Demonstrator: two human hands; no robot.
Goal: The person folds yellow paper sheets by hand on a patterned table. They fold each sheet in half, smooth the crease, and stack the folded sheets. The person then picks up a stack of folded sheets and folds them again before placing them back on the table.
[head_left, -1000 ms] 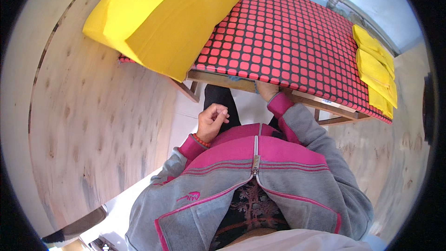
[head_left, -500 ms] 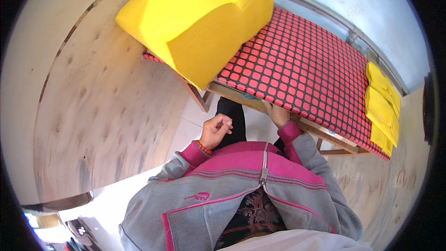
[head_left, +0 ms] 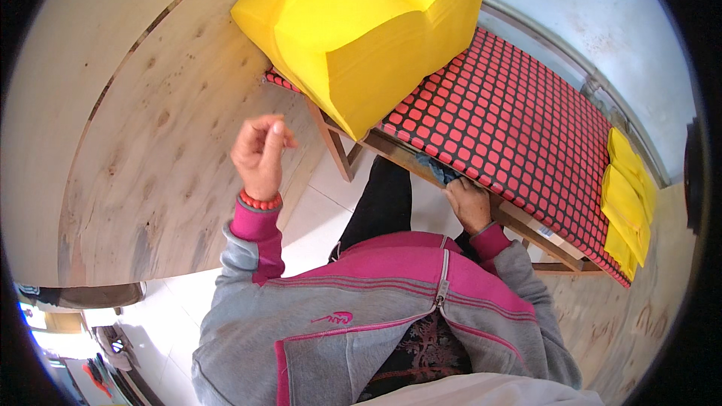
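My left hand [head_left: 259, 152] is raised beside the pale wooden panel, its fingers curled in and the thumb on top; I see nothing in it. A red bead bracelet [head_left: 259, 201] circles that wrist. At the front edge of the table [head_left: 496, 94], which has a red-and-black checked cover, my right hand [head_left: 469, 204] has its fingers bent around a crumpled dark blue cloth [head_left: 435, 169]. The cloth comes out of the space beneath the tabletop; the rest of it is hidden there. Above and left of this hand, a large, full yellow fabric bag [head_left: 368, 53] rests on the table.
Flat yellow fabric pieces [head_left: 628, 203] lie folded at the table's right end. A tall wooden panel [head_left: 158, 150] stands along the left. Wooden table legs [head_left: 329, 139] and a metal rail [head_left: 549, 43] border the table. Behind me at lower left is a brown seat [head_left: 90, 297].
My left hand has lifted away to the left and up. My right hand has drawn back a little from under the tabletop, and more of the dark blue cloth shows. The view has shifted.
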